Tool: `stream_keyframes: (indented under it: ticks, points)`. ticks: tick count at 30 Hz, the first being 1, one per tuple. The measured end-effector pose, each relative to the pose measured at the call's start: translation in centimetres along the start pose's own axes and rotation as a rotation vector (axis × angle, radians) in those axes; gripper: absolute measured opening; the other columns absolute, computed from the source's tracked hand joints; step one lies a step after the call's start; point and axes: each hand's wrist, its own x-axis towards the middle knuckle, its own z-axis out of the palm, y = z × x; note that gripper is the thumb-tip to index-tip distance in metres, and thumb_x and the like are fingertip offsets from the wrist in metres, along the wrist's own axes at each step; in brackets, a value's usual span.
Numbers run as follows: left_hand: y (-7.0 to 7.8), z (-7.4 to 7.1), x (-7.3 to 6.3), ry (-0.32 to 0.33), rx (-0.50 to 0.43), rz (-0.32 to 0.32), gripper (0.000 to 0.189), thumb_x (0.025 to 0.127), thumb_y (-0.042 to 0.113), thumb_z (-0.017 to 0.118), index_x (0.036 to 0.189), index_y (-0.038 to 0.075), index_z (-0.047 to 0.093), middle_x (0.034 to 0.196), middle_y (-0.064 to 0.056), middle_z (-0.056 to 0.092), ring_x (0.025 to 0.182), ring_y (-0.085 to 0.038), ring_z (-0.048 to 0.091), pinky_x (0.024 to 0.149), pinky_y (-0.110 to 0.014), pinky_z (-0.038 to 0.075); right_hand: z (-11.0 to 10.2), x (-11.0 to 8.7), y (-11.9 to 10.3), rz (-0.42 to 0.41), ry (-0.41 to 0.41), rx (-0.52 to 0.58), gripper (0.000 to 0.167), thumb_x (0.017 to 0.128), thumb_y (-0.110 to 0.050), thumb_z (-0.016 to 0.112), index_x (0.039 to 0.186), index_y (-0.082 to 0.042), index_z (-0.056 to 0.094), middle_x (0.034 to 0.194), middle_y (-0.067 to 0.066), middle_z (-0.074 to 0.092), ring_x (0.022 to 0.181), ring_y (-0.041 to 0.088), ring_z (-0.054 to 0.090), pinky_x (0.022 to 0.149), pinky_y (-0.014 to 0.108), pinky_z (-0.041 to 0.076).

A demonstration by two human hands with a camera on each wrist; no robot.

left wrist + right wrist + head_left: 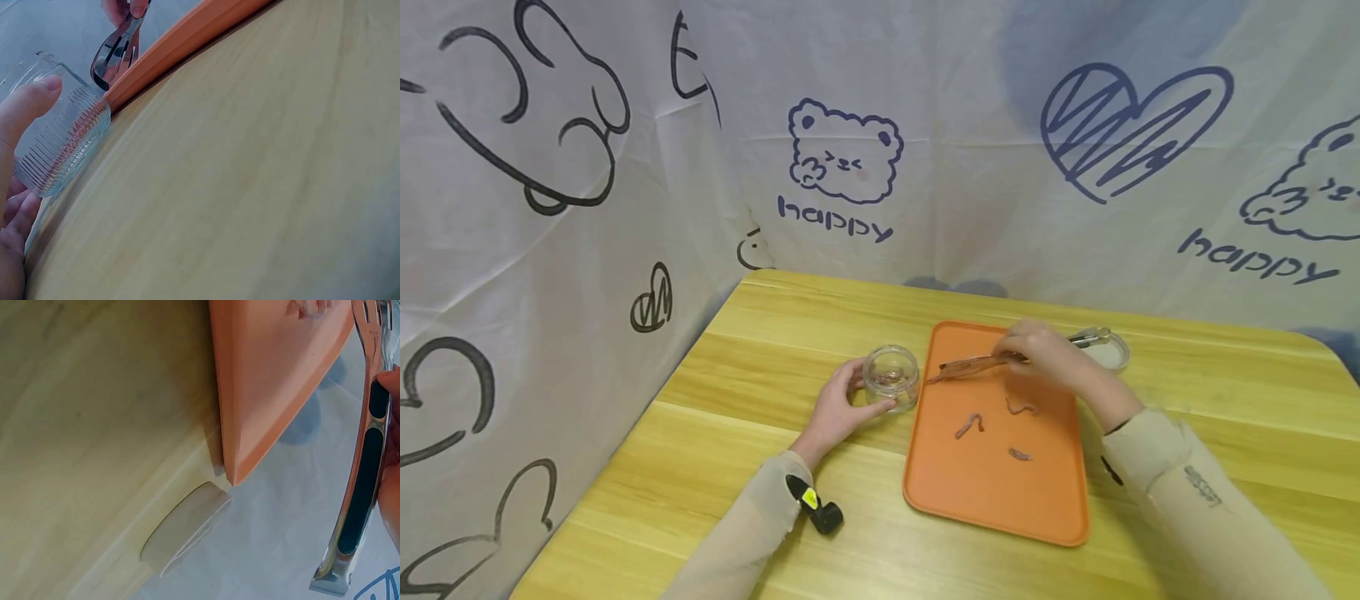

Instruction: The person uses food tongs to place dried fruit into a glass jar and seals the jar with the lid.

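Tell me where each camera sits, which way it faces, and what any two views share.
Head: worn on the head, facing forward and down at the tray; left hand, right hand and sleeves show.
Left wrist: worn there, facing the table and jar; left hand shows, right hand beyond.
Right wrist: worn there, facing tongs, tray and lid; part of the right hand shows.
Head and left wrist share the jar.

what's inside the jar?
Pinkish-brown pieces low in the jar, visible through the glass. Too blurred by the ribbed wall to count. The left hand covers part of the side; anything behind its thumb is hidden there.
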Motion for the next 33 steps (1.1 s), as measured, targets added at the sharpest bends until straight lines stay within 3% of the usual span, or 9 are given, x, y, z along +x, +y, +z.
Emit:
stream_keyframes:
  ticks: [7,23,33]
  points:
    - [0.0,0.0,0.0,0.000,-0.009,-0.006,0.078,0.072,0.032,0.085,0.136,0.008,0.048,0.127,-0.006,0.055,0.114,-0.020,0.054,0.101,-0.033,0.043,0.0,-0.6,-0.9,0.027,0.010,-0.018,0.024,0.074,0.007,0.077,0.094,-0.004,0.072,0.089,0.005,0.065,0.083,0.023,0.059,0.071,0.036,0.052]
    - [-0.1,0.1,0.0,-0.002,-0.013,-0.010,0.077,0.072,0.031,0.085,0.136,0.008,0.048,0.127,-0.006,0.055,0.113,-0.019,0.054,0.100,-0.030,0.043,-1.8,-2.0,-3.1,0.204,0.069,0.001,0.020,0.081,0.006,0.070,0.099,-0.004,0.071,0.093,0.007,0.063,0.084,0.022,0.054,0.064,0.035,0.048]
    - [-0.1,0.1,0.0,0.007,-0.015,-0.022,0.078,0.071,0.029,0.086,0.136,0.009,0.048,0.126,-0.004,0.055,0.113,-0.019,0.055,0.100,-0.032,0.044,-3.0,-0.6,-4.4,0.142,0.163,-0.018,0.020,0.080,0.003,0.073,0.099,-0.003,0.071,0.094,0.007,0.064,0.085,0.024,0.055,0.066,0.036,0.049]
